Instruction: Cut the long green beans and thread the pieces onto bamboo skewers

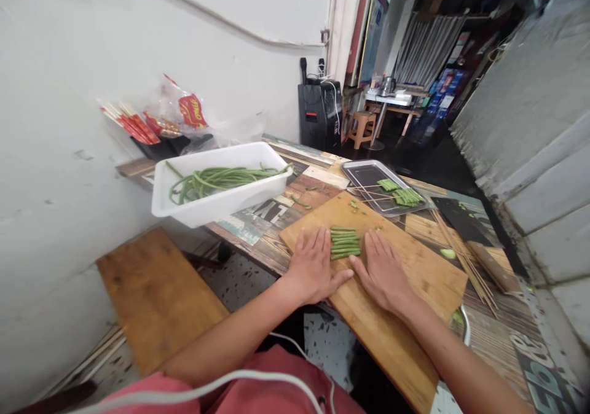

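Note:
Several cut green bean pieces (345, 243) lie side by side in a row on the wooden cutting board (415, 266). My left hand (316, 266) rests flat at the left ends of the row, thumb stretched out below it. At the right ends lies my right hand (380, 269), fingers extended, its thumb near the lowest piece. Neither hand grips anything. Small green scraps (354, 205) are scattered on the board beyond the row.
A white tub (221, 208) holds long beans (216, 180) at left. Behind the board, a metal tray (364, 171) holds skewered bean pieces (405, 196). Bamboo sticks (465, 263) and a knife (493, 266) lie right. A wooden bench (157, 297) stands lower left.

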A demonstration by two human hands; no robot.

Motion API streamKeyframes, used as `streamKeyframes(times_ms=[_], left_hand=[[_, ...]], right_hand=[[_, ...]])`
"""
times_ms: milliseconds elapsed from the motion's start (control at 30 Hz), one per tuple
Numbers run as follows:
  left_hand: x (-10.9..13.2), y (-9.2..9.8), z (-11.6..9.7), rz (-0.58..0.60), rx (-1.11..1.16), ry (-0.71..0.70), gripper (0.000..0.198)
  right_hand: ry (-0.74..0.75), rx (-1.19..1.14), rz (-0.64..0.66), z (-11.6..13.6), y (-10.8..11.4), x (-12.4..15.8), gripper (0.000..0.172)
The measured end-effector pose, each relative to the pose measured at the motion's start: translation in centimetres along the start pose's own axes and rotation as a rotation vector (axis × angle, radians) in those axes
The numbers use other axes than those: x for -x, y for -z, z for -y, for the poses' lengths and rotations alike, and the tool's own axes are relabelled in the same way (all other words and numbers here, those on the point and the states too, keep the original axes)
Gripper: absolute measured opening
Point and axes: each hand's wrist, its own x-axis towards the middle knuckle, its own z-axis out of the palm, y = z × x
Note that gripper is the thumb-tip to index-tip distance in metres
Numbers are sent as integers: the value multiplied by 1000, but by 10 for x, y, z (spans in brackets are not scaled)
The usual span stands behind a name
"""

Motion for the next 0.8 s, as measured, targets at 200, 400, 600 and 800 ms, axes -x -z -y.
streamKeyframes(times_ms=[200,400,600,800], left_hand=[[0,-3,1,-22,4,-1,97],[-1,-3,0,-22,9,-4,97],[2,-1,3,-34,40,-1,96],[-5,9,17,-10,33,-1,104]], right_hand=[[64,3,-7,0,2,4,62],[35,-40,-47,1,-1,2,60],[11,-76,-41,-8,1,2,60],[-49,-84,25,-28,7,-13,64]])
